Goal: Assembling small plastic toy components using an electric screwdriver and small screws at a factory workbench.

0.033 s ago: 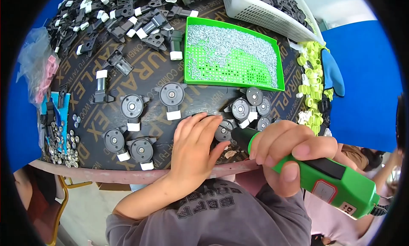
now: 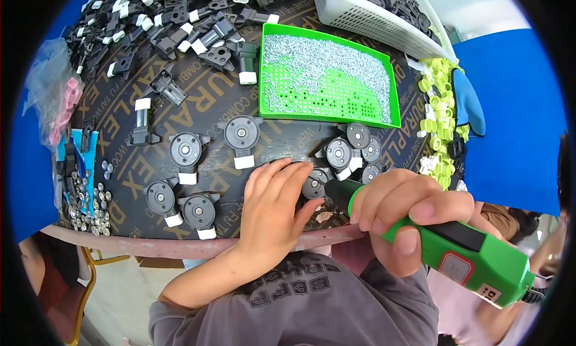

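Note:
My right hand (image 2: 414, 211) is wrapped round a green electric screwdriver (image 2: 480, 259) with a black nose. The nose points left and down at a black round plastic part (image 2: 314, 185); its very tip is hard to make out. My left hand (image 2: 273, 205) lies with its fingertips at the far side of that part and its thumb at the near side, gripping it against the table and hiding some of it. Several like parts (image 2: 339, 153) lie close together just beyond. To the left are more round parts with white ends, one of them (image 2: 242, 133) near my left fingertips.
A green tray (image 2: 330, 118) of small silvery screws stands beyond my hands. Black parts with white ends (image 2: 210, 34) are heaped far left, a white basket (image 2: 384, 34) far right. Yellow-green plastic pieces (image 2: 441, 106) line the right edge; metal discs (image 2: 99, 205) lie left. People sit nearby.
My hands, the screwdriver and the gripped part look the same. At the right edge, another person's arm has shifted slightly.

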Demonstrator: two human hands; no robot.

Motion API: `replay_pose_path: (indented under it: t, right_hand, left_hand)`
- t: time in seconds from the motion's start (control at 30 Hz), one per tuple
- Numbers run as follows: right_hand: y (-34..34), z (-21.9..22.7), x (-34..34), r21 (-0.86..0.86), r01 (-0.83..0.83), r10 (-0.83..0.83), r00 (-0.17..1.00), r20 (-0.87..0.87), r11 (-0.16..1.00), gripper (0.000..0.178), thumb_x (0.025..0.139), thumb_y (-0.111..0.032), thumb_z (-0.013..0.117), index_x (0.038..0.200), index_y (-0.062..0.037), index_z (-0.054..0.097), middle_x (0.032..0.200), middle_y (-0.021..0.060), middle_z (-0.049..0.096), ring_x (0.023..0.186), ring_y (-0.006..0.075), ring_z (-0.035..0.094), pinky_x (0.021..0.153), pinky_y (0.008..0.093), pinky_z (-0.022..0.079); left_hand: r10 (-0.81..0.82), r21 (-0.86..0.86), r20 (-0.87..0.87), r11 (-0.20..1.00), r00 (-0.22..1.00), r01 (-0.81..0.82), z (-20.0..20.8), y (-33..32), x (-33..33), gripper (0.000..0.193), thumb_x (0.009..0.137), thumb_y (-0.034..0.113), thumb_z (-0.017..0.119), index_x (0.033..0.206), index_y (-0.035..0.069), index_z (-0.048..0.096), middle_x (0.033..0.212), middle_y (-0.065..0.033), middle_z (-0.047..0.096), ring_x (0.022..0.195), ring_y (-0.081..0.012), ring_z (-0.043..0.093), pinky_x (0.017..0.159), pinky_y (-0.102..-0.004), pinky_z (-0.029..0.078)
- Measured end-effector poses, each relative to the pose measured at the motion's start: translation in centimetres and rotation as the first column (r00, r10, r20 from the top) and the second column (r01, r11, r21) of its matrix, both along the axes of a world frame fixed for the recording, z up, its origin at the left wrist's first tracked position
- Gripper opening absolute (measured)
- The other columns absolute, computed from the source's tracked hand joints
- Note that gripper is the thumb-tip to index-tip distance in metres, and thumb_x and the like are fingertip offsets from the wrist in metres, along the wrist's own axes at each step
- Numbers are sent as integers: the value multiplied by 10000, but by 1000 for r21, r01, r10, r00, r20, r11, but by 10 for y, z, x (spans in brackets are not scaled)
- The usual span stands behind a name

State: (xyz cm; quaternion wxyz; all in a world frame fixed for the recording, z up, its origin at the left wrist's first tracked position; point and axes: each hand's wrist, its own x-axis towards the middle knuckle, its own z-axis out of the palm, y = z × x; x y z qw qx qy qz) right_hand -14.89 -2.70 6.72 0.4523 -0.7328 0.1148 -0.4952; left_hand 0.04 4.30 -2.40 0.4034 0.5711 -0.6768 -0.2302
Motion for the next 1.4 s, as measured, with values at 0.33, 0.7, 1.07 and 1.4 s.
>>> replay_pose_path:
  t: [0.33, 0.7, 1.07, 1.4]
  right_hand:
    - [0, -14, 7, 68, 19, -27, 992, 122, 998, 341, 797, 76, 641, 1100, 8, 501, 720, 108, 574, 562, 219, 556, 531, 366, 503]
    - [-2, -5, 17, 64, 135, -130, 989, -65, 989, 251, 938, -77, 603, 1083, -59, 399, 696, 112, 533, 569, 189, 513, 530, 357, 498]
    - [-101, -10, -22, 68, 571, -573, 801, 170, 818, 213, 931, -43, 587, 1081, -12, 439, 646, 78, 580, 540, 149, 575, 537, 294, 478]
    - [-112, -34, -25, 94, 458, -467, 872, 145, 884, 247, 926, -84, 585, 1120, -67, 433, 664, 86, 482, 544, 173, 477, 509, 334, 458]
  left_hand:
    - [6, 39, -6, 999, 1000, -6, -1, 0, 1, 524, 785, 172, 774, 1243, 21, 570, 1227, -115, 606, 1199, -326, 519, 1020, -462, 387]
    - [4, -7, 38, 1000, 999, -4, 4, -4, -2, 491, 798, 172, 751, 1217, -11, 568, 1164, -156, 609, 1144, -345, 546, 1008, -472, 397]
    - [-33, 65, -18, 997, 999, 34, 2, -2, -2, 552, 848, 191, 729, 1313, -7, 506, 1263, -169, 574, 1170, -356, 524, 1020, -460, 366]
    - [-75, 124, 6, 990, 997, 74, 4, -4, 1, 584, 843, 178, 738, 1331, -27, 491, 1283, -188, 550, 1187, -361, 507, 1028, -461, 350]
